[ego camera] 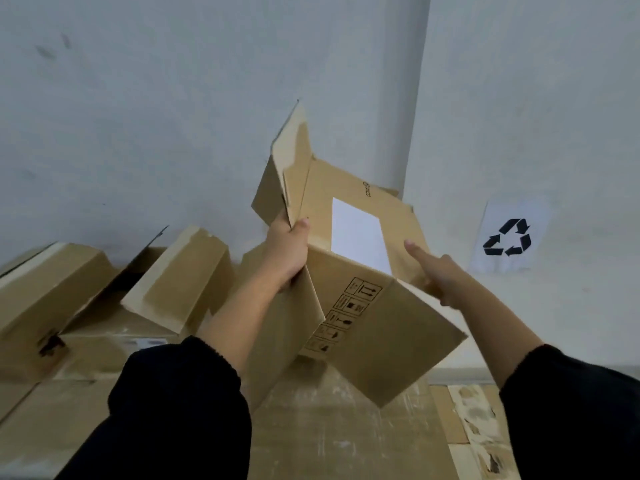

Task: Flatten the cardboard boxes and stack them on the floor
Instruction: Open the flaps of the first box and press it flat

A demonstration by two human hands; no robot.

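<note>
The cardboard box [360, 306] was held off the floor in the centre of the view, tilted, with its flaps open and one long flap [291, 161] standing up toward the wall [173, 116]. A blank white label [358, 232] was stuck on the upper panel; no text could be read on it. A small printed mark [366, 189] sat above the label, too small to read. A column of black handling symbols [341, 315] was printed along one side panel, including a pair of upward arrows in the top symbol; the others were not legible. The left hand [287, 252] gripped the box at the base of the raised flap, thumb on the upper panel and fingers curled round the edge. The right hand [438, 275] was at the right edge of the box with its index finger straight and pointing along the panel; whether the remaining fingers held the edge could not be told. Both arms wore black sleeves [180, 410]. Below the box, flattened cardboard [329, 434] lay on the floor. To the left, more boxes [180, 275] not yet flattened leaned against one another near the wall, one of them resting on a carton with a small unreadable label [149, 342]. On the wall to the right, a white sheet bearing the black three-arrow recycling symbol [508, 237] was fixed low, near the floor.
</note>
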